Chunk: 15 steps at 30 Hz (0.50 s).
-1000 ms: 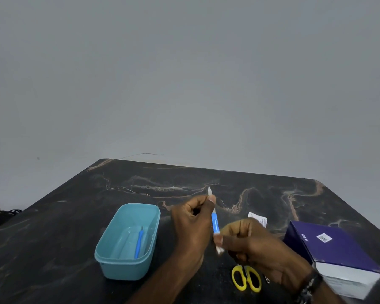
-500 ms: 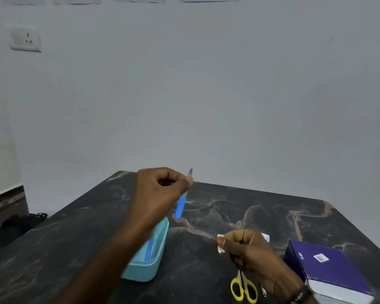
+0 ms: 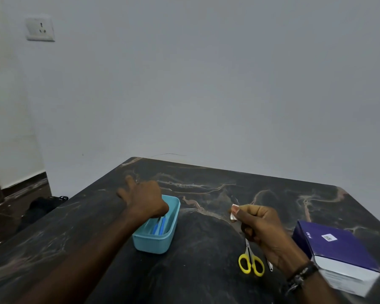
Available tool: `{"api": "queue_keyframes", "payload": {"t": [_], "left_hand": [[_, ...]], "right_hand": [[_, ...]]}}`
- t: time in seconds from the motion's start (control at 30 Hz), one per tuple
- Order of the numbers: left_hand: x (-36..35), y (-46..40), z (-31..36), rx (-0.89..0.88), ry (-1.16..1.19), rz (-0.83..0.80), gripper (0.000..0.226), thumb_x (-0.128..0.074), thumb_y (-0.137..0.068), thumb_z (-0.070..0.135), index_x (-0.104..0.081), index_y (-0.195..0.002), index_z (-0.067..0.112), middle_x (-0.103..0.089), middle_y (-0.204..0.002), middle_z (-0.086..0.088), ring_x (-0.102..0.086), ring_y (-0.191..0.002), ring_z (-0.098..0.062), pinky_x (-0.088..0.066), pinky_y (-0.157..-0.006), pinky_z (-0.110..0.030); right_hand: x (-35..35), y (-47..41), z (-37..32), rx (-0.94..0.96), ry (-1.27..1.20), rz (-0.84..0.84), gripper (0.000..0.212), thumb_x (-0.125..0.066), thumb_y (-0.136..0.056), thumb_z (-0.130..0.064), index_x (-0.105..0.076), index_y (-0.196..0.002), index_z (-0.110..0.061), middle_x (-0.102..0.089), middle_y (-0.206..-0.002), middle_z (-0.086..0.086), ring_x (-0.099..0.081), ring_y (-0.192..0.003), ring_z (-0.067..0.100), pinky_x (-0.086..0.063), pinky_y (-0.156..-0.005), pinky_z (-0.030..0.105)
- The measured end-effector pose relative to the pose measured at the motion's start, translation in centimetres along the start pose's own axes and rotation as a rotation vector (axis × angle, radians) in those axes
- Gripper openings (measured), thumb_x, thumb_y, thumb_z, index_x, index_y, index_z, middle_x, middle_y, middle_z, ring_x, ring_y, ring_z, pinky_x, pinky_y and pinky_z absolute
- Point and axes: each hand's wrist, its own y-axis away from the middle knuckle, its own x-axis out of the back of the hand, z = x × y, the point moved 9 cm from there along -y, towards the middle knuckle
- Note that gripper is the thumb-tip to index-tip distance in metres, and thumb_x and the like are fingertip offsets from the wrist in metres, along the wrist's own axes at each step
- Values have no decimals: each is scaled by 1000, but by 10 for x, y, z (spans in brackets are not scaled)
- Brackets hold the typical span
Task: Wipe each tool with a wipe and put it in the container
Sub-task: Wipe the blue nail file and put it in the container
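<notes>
- Nearest me, the yellow-handled scissors point(image 3: 251, 260) lie flat on the dark marbled desk point(image 3: 206, 270), blades pointing away, not yet wiped by the look of it; a small metal tool point(image 3: 270, 264) lies just beside them, too small to name.
- At the near right corner sits a purple box point(image 3: 336, 251). It carries a small white square label and a short white mark on its side; neither can be read from here.
- The right hand point(image 3: 261, 229) hovers above the scissors, thumb and forefinger pinching the white wipe point(image 3: 233, 213), the other fingers curled in.
- Further left, the left hand point(image 3: 145, 199) reaches down into the light blue container point(image 3: 156, 242). Its thumb and forefinger are hidden behind the hand, so I cannot tell whether they pinch the blue-handled tools point(image 3: 159, 226) lying inside; two outer fingers stick out.
- To finish this step well, I would lay the tool flat alongside the other one, let go cleanly, lift the hand straight out without catching the rim, and keep the wipe off the desk.
- On the far wall, a white socket point(image 3: 40, 29).
</notes>
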Motion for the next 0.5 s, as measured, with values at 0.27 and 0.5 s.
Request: {"api": "queue_keyframes", "payload": {"t": [0.27,0.5], "left_hand": [[-16,-5,-2,38,-157,-96,26,-70,-67,25,-48,-81,21,-54,-112,-1,-14,-138,-39,-27,-96,-53],[-18,-3,-6,30,-183,-108,37,-73,-71,40,-52,-96,22,-56,-123,-2,-18,-137,-37,-29,-97,-51]], "right_hand": [[7,-3,-1,24,-10,17,24,-68,-84,-17,-73,-75,4,-56,-71,20,-33,-42,9,-25,-38,17],[10,-3,-1,32,0,42,24,-68,-86,-19,-72,-78,4,-52,-71,19,-36,-43,8,-28,-39,16]]}}
